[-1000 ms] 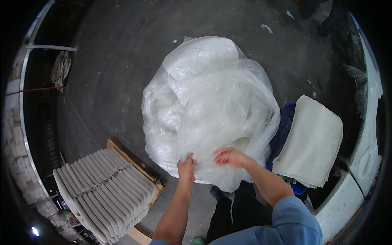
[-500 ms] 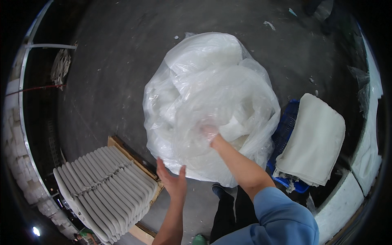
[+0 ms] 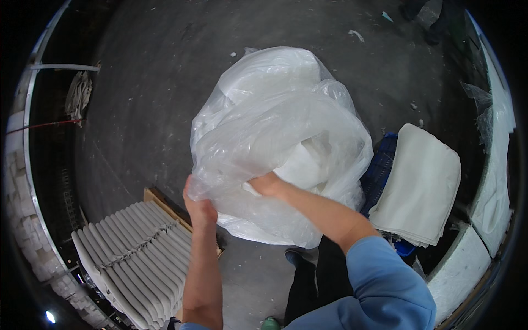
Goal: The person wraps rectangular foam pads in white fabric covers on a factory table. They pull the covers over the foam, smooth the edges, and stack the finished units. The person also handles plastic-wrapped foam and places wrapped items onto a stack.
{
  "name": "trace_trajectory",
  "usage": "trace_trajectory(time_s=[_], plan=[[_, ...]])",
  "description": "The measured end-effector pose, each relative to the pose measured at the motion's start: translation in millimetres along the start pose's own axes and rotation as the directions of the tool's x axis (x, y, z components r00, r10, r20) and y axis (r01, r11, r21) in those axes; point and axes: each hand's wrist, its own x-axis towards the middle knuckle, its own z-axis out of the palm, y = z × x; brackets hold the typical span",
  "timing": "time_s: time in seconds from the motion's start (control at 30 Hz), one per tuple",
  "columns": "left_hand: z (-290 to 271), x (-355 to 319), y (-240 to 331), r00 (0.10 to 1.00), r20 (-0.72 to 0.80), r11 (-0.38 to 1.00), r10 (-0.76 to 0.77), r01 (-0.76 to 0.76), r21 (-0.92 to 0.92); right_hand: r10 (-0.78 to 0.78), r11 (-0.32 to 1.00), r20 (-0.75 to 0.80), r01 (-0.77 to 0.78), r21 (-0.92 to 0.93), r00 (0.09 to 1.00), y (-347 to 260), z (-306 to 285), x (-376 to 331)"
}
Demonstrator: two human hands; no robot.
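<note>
Bag: a large clear plastic bag (image 3: 275,132), bulging and crumpled, held up in the air over the grey concrete floor (image 3: 154,82); white folded material shows through its film.
Bag axis: the long axis runs from its mouth, close to the person, out to its rounded far end, which points away from the person.
Left hand: the left hand (image 3: 199,206) grips the bag's near-left edge, fingers closed on a bunch of film.
Right hand: the right hand (image 3: 268,183) is pushed into the bag's mouth, touching the white material inside; the film hides the fingers, so I cannot tell whether they are curled or spread.
Sleeve: a blue sleeve (image 3: 379,286) covers the right upper arm.
Left of the person: a stack of grey ribbed pads (image 3: 132,258) lies on a wooden pallet (image 3: 165,201), near the left hand.
Right of the person: a folded white cloth pile (image 3: 421,184) rests on a blue crate (image 3: 382,170), just beside the bag.
</note>
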Motion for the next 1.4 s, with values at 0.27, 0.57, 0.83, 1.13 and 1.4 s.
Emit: trace_trajectory(time_s=[0.27,0.57,0.83,1.13,1.4], plan=[[51.3,1.8,84.2,1.0,-0.002,0.945,-0.024,0.023,0.325,0.008,0.382,-0.051,-0.05,-0.923,0.999,99.5,-175.1,57.2],[35.3,-9.9,25.0,0.932,-0.034,0.897,-0.362,0.358,0.26,0.745,0.325,-0.307,0.08,0.942,0.592,158.0,-97.1,66.0],[25.0,-37.6,-39.7,0.929,0.06,0.902,-0.365,0.338,0.269,0.729,0.335,-0.268,0.014,0.942,0.629,210.0,-99.3,108.4],[32.2,-57.9,-13.2,0.925,0.287,0.793,-0.247,0.023,0.609,0.672,0.352,-0.186,-0.088,0.932,0.717,154.6,-83.9,2.8],[2.7,-78.1,33.1,0.987,0.064,0.957,-0.145,0.123,0.262,0.606,0.354,0.014,-0.286,0.89,0.795,39.4,-17.7,-165.3]])
